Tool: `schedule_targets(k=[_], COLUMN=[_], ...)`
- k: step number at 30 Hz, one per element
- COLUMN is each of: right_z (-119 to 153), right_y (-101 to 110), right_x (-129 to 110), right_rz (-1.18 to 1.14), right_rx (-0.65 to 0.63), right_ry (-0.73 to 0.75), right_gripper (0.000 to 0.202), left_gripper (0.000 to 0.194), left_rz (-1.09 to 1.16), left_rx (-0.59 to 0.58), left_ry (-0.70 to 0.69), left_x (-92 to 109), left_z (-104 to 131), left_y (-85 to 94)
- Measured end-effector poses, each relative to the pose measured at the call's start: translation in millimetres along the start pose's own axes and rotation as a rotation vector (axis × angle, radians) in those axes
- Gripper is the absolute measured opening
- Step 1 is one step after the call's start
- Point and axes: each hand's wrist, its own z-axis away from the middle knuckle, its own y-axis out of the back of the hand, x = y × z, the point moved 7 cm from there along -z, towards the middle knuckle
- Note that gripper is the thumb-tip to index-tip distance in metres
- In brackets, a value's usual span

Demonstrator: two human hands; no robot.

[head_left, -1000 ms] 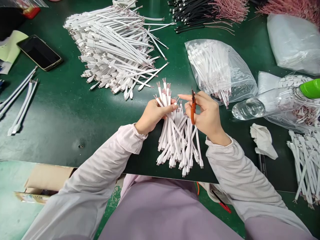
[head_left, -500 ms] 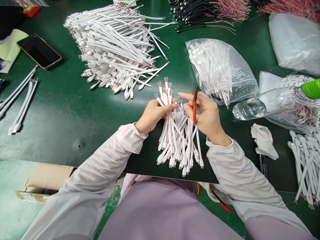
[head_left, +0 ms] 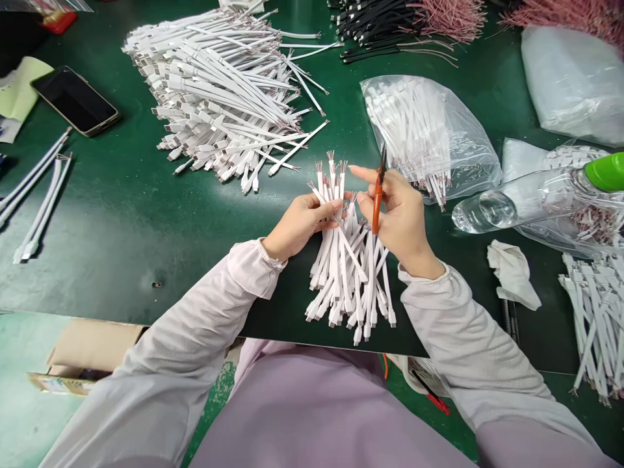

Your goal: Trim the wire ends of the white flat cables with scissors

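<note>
Flat white cables with splayed pinkish wire ends (head_left: 332, 185) stand bunched in the middle of the head view, just past twelve o'clock, and I see their tips have swung toward one o'clock over the last second. The left hand (head_left: 299, 221) has them pinched between thumb and fingers, their tails trailing down among a loose pile of matching white cables (head_left: 351, 286) at five o'clock on the dark green desk (head_left: 195, 247).

Across from it, the right hand (head_left: 400, 214) has edged up a touch, its fingers curled round a slim orange-handled tool with a dark metal tip (head_left: 377, 205). That tool has risen along with it, and its tip points up toward twelve. The outstretched index finger comes right beside the nearest wire ends; whether it touches them I can't tell. To my eye, the shift simply puts the tips within closer reach for the wire work.

Nothing else has stirred: the big white heap of cables (head_left: 219, 97) lies at eleven o'clock, the clear plastic bag of cables (head_left: 468, 143) between one and two.
</note>
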Motion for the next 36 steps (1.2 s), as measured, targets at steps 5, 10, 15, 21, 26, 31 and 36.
schedule_targets(k=[5,10,15,21,26,31,36], right_z=[-6,-11,-11,-13,-21,-23,-25], right_y=[5,10,18,19,6,0,-4], right_x=[-6,-16,-16,-6,-7,-12,-17], right_rz=[0.061,0.132,0.231,0.029,-0.102,-0.194,-0.247], right_rx=[0.026,0.028,0.089,0.124,0.054,-0.009,-0.031], right_ry=[0.024,0.078,0.093,-0.025,-0.093,-0.113,-0.128], right_gripper=[0.036,0.033,0.022,0.016,0.016,0.015,0.011], left_gripper=[0.023,0.014,0.01,0.013,0.012,0.023,0.023], left_rz=[-0.028,-0.122,-0.222,-0.28,-0.213,-0.03,0.039], left_rx=[0.08,0.103,0.157,0.165,0.074,-0.014,-0.073], left_ry=[-0.036,-0.106,-0.146,-0.178,-0.185,-0.164,-0.115], left_x=[-1,3,7,11,14,20,19], left_z=[-2,-2,-1,1,2,2,-1], left_y=[3.8,0.1,0.1,-0.7,-4.9,-5.4,-3.9])
